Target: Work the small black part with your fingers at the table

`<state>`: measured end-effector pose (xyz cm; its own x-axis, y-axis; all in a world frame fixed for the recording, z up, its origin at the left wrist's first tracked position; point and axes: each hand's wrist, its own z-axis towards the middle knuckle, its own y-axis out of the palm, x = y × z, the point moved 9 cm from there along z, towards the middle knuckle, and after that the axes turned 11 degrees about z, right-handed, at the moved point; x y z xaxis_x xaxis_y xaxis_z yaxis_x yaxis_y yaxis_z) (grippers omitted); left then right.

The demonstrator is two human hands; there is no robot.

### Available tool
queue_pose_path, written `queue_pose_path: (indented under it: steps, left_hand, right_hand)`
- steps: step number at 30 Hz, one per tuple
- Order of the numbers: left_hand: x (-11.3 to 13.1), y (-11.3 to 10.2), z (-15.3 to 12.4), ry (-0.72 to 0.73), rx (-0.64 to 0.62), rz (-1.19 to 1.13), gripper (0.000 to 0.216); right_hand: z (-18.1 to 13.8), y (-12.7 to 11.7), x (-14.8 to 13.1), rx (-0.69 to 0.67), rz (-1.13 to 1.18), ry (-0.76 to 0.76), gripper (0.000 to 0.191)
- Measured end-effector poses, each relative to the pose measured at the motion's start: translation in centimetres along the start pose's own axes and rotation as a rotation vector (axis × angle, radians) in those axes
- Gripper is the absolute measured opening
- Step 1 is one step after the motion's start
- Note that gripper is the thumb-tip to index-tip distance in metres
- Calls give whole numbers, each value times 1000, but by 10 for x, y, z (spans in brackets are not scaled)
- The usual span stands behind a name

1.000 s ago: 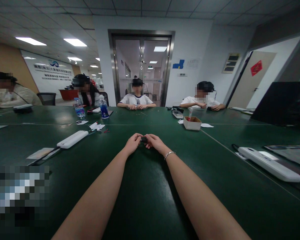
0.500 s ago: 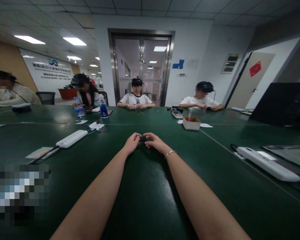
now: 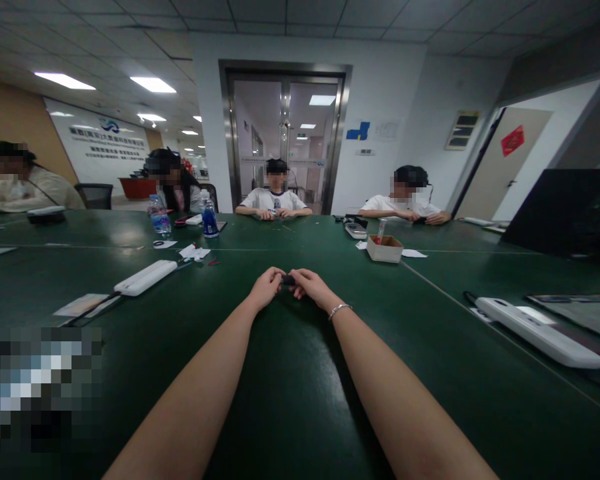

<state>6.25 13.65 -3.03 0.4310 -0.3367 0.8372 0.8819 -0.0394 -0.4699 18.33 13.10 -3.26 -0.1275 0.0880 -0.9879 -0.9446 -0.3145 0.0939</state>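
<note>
Both my arms stretch forward over a dark green table [image 3: 300,400]. My left hand [image 3: 266,288] and my right hand [image 3: 310,287] meet at the table's middle, fingers curled around a small black object [image 3: 289,280] held between them. What the object is I cannot make out. A thin silver bracelet [image 3: 339,309] circles my right wrist.
A white power strip [image 3: 145,278] lies at the left, another [image 3: 540,331] at the right. A small cardboard box [image 3: 384,249] and water bottles [image 3: 209,220] stand farther back. Several people sit along the far and left sides. A black screen [image 3: 565,210] stands at the right.
</note>
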Motion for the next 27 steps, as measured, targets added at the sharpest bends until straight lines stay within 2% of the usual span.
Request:
queue_pose_path:
  steps: [2, 5, 6, 11, 12, 15, 16, 19, 21, 25, 27]
  left_hand:
    - [0, 0, 0, -8, 0, -7, 22]
    - [0, -1, 0, -8, -2, -10, 22]
    - [0, 0, 0, -4, -4, -4, 22]
    - [2, -1, 0, 20, -2, 23, 23]
    - [2, -1, -1, 20, -1, 25, 23]
    - [2, -1, -1, 16, -9, 23, 23]
    - [2, -1, -1, 15, -12, 20, 24]
    - [1, -1, -1, 10, -9, 14, 23]
    - [-1, 0, 0, 8, -6, 18, 23]
    - [-3, 1, 2, 15, -8, 25, 24]
    - [-3, 0, 2, 21, -3, 24, 24]
  right_hand:
    - [-2, 1, -4, -24, 9, -21, 20]
    - [-5, 6, -10, -81, 12, -60, 52]
    - [-5, 7, -9, -79, 1, -53, 55]
    - [-2, 7, -3, -44, -61, 12, 19]
    - [-2, 8, -4, -57, -61, 1, 19]
    - [-3, 9, -8, -82, -39, -25, 48]
    - [-3, 8, -8, -77, -35, -15, 51]
    - [-2, 5, -2, -27, -60, 45, 25]
    - [-1, 3, -1, -10, -67, 49, 17]
    - [0, 4, -2, -41, -11, 16, 45]
    - [0, 3, 1, -35, -2, 47, 32]
